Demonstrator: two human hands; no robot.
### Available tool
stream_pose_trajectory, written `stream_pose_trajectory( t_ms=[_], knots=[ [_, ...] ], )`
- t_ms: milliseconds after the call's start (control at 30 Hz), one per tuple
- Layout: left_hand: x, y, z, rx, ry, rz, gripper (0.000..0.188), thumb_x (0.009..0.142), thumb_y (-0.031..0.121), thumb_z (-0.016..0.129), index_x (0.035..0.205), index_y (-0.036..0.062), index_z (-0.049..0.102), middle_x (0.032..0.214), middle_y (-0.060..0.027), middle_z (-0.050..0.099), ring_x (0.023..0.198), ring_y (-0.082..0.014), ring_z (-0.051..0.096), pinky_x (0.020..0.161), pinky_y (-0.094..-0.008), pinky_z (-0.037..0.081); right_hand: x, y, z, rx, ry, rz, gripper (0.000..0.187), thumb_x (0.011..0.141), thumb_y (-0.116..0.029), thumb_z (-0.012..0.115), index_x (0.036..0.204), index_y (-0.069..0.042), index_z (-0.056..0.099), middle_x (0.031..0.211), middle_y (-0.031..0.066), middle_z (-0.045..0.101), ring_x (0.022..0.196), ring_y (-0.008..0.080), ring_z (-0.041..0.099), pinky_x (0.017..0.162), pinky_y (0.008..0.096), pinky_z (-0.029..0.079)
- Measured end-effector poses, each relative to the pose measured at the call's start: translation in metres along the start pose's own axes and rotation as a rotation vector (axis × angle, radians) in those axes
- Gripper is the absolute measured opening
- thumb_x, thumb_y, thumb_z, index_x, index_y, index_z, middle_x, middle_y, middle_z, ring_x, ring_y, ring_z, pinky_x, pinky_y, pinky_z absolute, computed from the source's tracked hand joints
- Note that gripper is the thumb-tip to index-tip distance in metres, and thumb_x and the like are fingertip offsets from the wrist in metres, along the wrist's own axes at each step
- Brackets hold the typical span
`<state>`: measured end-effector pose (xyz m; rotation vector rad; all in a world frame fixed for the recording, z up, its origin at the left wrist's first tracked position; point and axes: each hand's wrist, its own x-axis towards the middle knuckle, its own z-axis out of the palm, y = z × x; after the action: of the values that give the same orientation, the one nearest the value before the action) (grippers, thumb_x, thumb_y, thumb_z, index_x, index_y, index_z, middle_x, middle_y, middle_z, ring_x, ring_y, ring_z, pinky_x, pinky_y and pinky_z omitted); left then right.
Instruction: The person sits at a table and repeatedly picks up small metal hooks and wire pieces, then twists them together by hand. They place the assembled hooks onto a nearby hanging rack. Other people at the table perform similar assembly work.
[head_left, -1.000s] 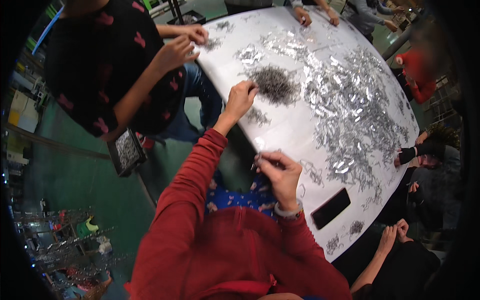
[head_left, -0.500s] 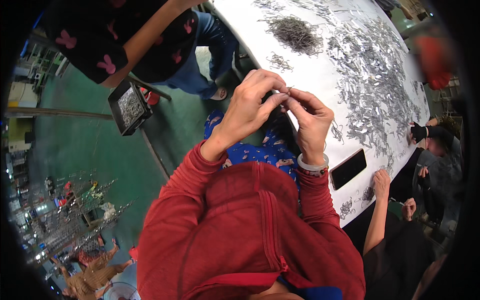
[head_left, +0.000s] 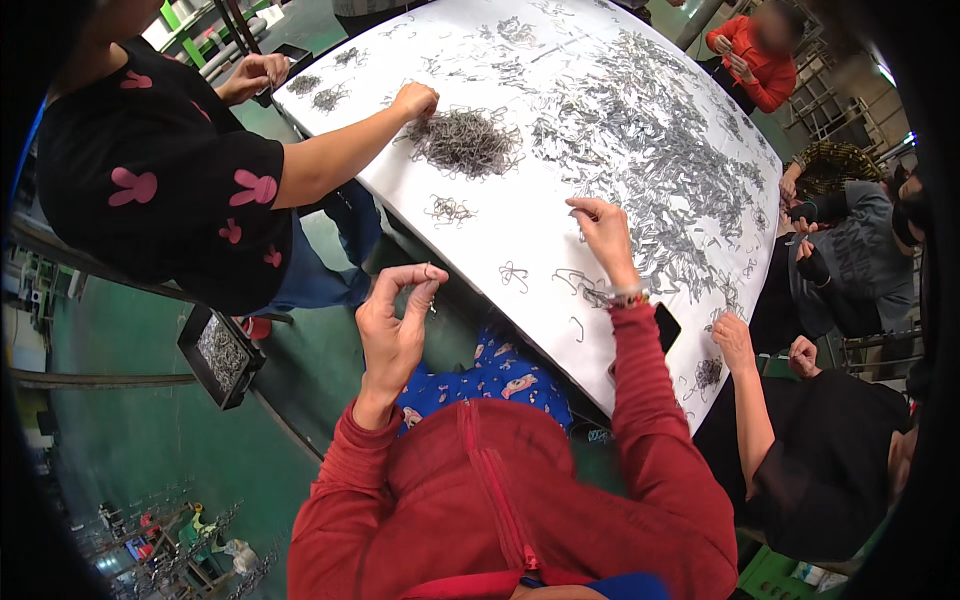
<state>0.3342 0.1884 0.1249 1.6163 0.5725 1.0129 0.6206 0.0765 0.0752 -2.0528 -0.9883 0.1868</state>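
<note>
My left hand is raised in front of my lap, off the table's near edge. Its thumb and forefinger pinch a small thin metal piece, whose exact shape is too small to tell. Over the white table my right hand reaches out with its forefinger stretched and nothing visible in it. Beneath and beside its wrist lie a few loose bent wire pieces. Further right spreads a wide layer of flat grey metal strips. A small cluster of bent pieces lies between my hands.
A dark phone lies beside my right forearm. At the left, a co-worker's hand touches a big heap of bent pieces. Another person's hand rests at the right edge. A black bin of metal parts stands low at left.
My hands were together at the fingertips; now they are apart, the left further left and lower, the right out over the table. My view has turned, showing more of the table.
</note>
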Motion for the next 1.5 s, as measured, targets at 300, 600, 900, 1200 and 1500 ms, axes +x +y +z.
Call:
stream_pose_trajectory(
  t_ms=[300,600,900,1200,1500],
  knots=[
    [0.007,-0.005,0.001,0.006,-0.025,-0.015,0.005,0.086,0.000,0.061,0.091,-0.0007,0.061,0.088,-0.0078,0.068,0.083,-0.0131,0.063,0.075,-0.0243,0.049,0.020,0.071,-0.002,-0.359,-0.132,-0.131,0.017,0.070,0.000,0.058,0.083,0.003,0.067,0.075,0.0220,0.063,0.073,0.0347,0.063,0.070,0.0389,0.050],
    [0.004,-0.001,0.001,0.048,-0.107,-0.012,0.009,0.082,-0.007,0.059,0.089,-0.0013,0.061,0.085,-0.0093,0.066,0.077,-0.0147,0.063,0.070,-0.0249,0.049,0.015,0.029,-0.004,-0.077,0.043,-0.065,0.010,0.076,-0.003,0.059,0.084,0.002,0.063,0.070,0.0184,0.062,0.065,0.0271,0.064,0.061,0.0336,0.049],
    [0.001,-0.003,0.004,0.129,-0.271,0.057,0.008,0.082,-0.001,0.062,0.089,0.0009,0.062,0.084,-0.0106,0.065,0.078,-0.0216,0.064,0.070,-0.0292,0.049,-0.051,-0.124,0.016,0.882,-0.349,0.026,0.015,0.084,0.002,0.061,0.099,0.006,0.062,0.089,0.0098,0.066,0.081,0.0152,0.065,0.072,0.0245,0.054],
    [-0.002,0.001,0.002,0.225,-0.289,0.162,0.011,0.079,-0.005,0.061,0.089,-0.0002,0.060,0.082,-0.0100,0.064,0.076,-0.0184,0.064,0.070,-0.0272,0.049,-0.086,-0.152,0.021,0.758,-0.185,-0.043,0.016,0.079,0.006,0.065,0.094,0.003,0.066,0.088,0.0078,0.068,0.080,0.0115,0.064,0.073,0.0233,0.052],
    [-0.002,-0.029,0.010,-0.142,-0.062,-0.062,0.019,0.085,0.005,0.063,0.101,-0.0024,0.062,0.099,-0.0088,0.066,0.086,-0.0167,0.064,0.078,-0.0269,0.050,-0.099,-0.145,0.035,1.034,-0.146,0.150,0.014,0.079,0.010,0.062,0.092,0.006,0.065,0.085,0.0105,0.067,0.075,0.0122,0.064,0.066,0.0213,0.053]
  ],
)
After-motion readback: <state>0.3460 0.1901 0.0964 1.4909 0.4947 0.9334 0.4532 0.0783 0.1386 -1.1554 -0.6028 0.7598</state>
